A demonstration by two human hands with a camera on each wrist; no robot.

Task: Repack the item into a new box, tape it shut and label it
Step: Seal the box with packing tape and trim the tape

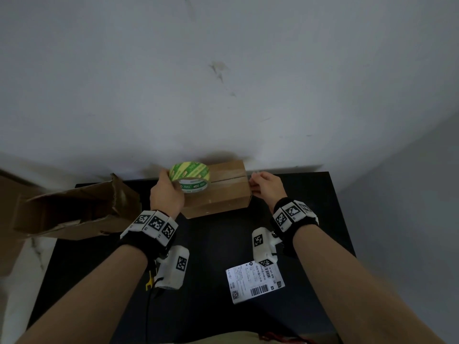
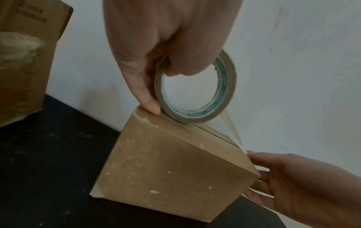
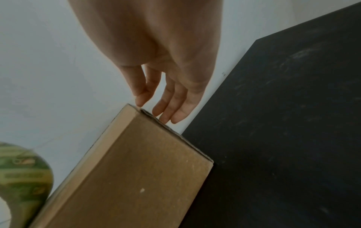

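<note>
A small closed cardboard box (image 1: 223,194) stands on the black table (image 1: 218,247) against the wall. My left hand (image 1: 166,192) grips a green-and-yellow tape roll (image 1: 190,176) over the box's left end, fingers through the core, thumb (image 2: 145,95) outside. In the left wrist view the roll (image 2: 227,86) touches the box (image 2: 171,169) top, and a clear tape strip (image 2: 232,131) runs from it to the right edge. My right hand (image 1: 263,186) rests against the box's right end, its straight fingers (image 3: 168,111) touching the box (image 3: 136,177). A printed shipping label (image 1: 254,281) lies near me.
A larger torn, open cardboard box (image 1: 74,214) lies at the table's left edge. A white wall (image 1: 223,83) stands directly behind the small box. The table's right edge (image 1: 341,214) is close to my right wrist.
</note>
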